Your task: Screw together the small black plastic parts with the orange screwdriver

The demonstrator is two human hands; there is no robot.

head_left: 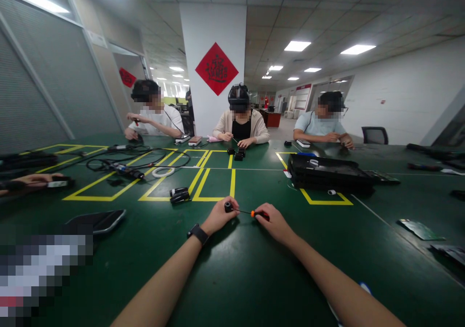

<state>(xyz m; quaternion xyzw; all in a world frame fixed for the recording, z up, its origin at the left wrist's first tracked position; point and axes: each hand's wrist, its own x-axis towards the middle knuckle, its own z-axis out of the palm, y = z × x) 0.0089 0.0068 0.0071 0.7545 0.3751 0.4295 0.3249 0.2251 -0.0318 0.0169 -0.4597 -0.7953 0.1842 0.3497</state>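
Just above the green table, my left hand with a dark wristband is closed around a small black cylindrical part. My right hand grips a screwdriver with an orange and dark handle. Its thin shaft points left toward the black part, and the tip is at my left fingers; whether it touches the part I cannot tell. A pair of black cylindrical pieces lies beyond my left hand.
A stack of black trays stands at the right, with a green circuit board nearer me. Tangled black cables and a white ring lie left. A phone-like dark object is nearer. Three people sit opposite; another person's hand reaches in from the left.
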